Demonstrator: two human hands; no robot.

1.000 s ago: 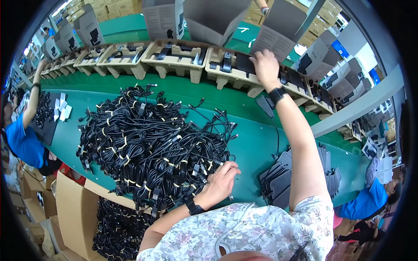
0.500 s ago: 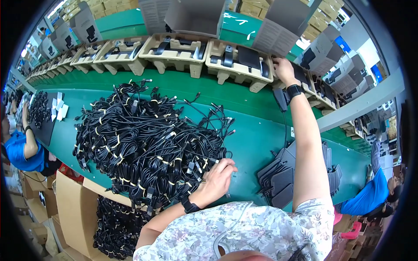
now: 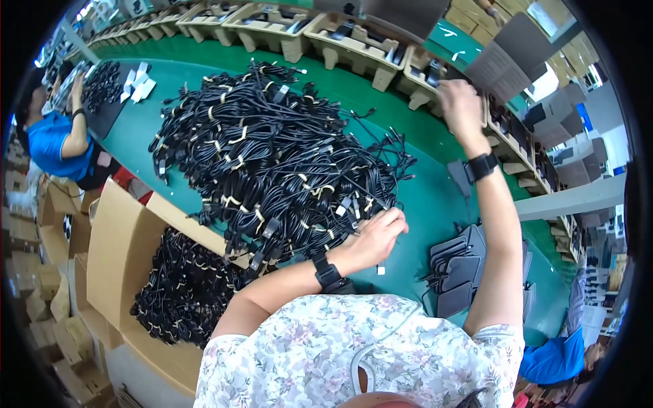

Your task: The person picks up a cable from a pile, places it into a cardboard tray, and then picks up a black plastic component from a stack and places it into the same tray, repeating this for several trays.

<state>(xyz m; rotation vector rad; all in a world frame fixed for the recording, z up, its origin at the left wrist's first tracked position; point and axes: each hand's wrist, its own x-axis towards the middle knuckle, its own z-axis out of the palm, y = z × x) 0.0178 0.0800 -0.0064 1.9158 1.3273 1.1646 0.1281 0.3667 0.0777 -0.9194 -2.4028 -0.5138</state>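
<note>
Cardboard box (image 3: 119,245) at your left holds bundled black cables; bigger cable pile (image 3: 272,156) on green table (image 3: 435,204). Your left hand (image 3: 374,234) pinches cable at pile's near edge. Right hand (image 3: 459,102) reaches into pulp tray (image 3: 415,75); grip unclear, tray contents hard to make out

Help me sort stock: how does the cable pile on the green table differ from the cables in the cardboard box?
The cable pile on the table is larger and spreads loosely, with stray ends sticking out; the cables in the cardboard box are fewer and held in by the box walls. The left hand touches the table pile; no hand touches the boxed ones. Both are black coiled bundles with pale ties.
</note>
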